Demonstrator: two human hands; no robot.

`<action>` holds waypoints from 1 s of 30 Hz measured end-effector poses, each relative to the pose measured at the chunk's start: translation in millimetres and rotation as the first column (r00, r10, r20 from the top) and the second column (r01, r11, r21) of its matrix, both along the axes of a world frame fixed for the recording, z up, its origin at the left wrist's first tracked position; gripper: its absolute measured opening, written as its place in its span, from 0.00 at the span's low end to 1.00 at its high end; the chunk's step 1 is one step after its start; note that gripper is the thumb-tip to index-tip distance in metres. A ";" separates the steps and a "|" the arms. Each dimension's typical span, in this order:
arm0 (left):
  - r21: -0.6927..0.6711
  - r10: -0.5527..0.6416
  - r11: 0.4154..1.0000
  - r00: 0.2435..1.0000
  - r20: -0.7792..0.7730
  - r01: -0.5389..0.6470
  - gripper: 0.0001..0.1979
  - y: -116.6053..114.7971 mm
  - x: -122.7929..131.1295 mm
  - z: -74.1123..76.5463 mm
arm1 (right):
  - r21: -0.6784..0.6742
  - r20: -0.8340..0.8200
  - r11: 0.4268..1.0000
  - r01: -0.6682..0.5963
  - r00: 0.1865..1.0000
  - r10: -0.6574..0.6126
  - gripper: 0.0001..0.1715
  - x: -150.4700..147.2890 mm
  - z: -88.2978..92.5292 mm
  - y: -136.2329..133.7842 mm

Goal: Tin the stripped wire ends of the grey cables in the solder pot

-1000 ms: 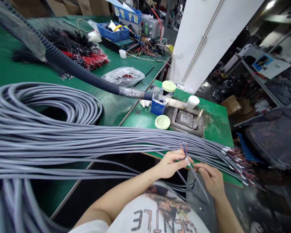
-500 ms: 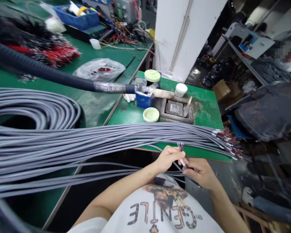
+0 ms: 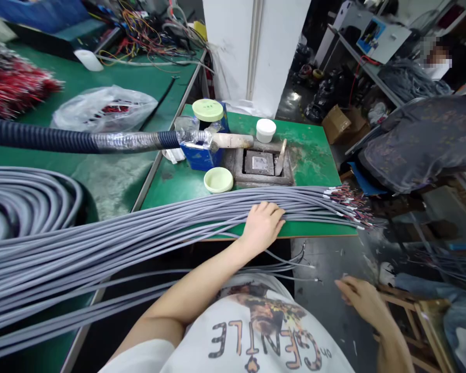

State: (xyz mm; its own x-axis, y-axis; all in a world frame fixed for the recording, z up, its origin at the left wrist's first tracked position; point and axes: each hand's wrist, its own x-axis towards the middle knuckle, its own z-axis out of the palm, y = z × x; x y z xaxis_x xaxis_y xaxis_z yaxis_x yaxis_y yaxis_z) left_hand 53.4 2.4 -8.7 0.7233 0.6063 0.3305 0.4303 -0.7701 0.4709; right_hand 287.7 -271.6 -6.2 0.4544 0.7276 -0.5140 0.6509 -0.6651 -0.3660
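My left hand lies over the front part of a long bundle of grey cables, fingers curled down round cable at its near side; the fingertips are partly hidden. Stripped ends with thin coloured wires and white bands fan out at the bundle's right end. Off the table's edge, to the right of my body, my right hand hangs over the floor with fingers bent together. Whether anything small sits between its fingertips I cannot make out. Several loose grey cable ends hang below the left hand, in front of my shirt.
Beyond the bundle, a solder pot is set in the green table. A hose nozzle rests on a blue box. Nearby are a pale green lid and white jar. A co-worker sits at right.
My hands have parted. The left has moved from the wire end it held onto the cable bundle; the right has swung down and right, away from the cable. The view has shifted rightward.
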 end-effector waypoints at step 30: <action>0.088 -0.019 0.996 0.976 0.215 0.000 0.07 -1.4 -46.7 7.9 | 0.289 -0.949 0.733 0.616 0.286 0.134 0.25 -94.3 -8.9 155.0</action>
State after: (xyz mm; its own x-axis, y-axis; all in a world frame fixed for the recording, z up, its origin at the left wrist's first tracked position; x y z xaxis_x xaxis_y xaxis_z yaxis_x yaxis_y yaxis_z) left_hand 6.7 0.9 -0.8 0.6346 0.5620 0.5305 0.3188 -0.8157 0.4828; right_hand 193.5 -116.6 -15.1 0.2011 0.9368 -0.2863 -0.4927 -0.1559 -0.8561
